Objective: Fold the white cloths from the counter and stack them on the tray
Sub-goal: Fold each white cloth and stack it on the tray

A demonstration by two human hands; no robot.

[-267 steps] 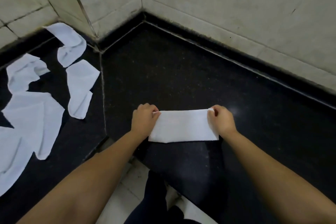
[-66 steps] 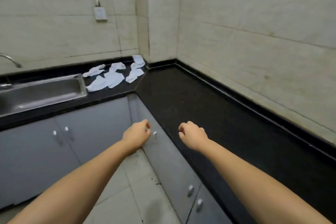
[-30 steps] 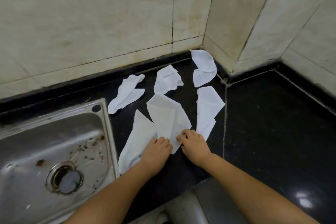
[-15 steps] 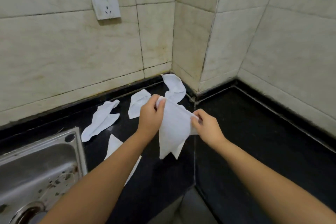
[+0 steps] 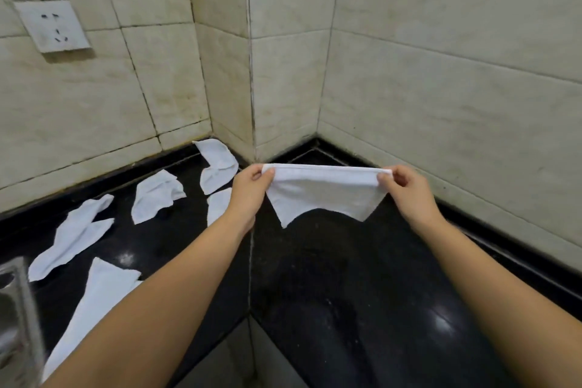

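Black polished stone counter [image 5: 362, 287] is running into the tiled corner, and you are holding one white square cloth [image 5: 324, 190] stretched in the air above it, your left hand [image 5: 248, 189] and right hand [image 5: 406, 189] each pinching a top corner. Its lower edge is hanging uneven (one point drooping lower), so laying it down like this is risking a crooked fold, and a loosening pinch is risking a drop among the crumpled white cloths [image 5: 157, 195] lying to your left.

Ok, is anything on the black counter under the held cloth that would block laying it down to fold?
Nothing visible. The left hand and right hand pinch the white cloth above bare black stone counter. The loose white cloths all lie left of the seam. No tray is in view.
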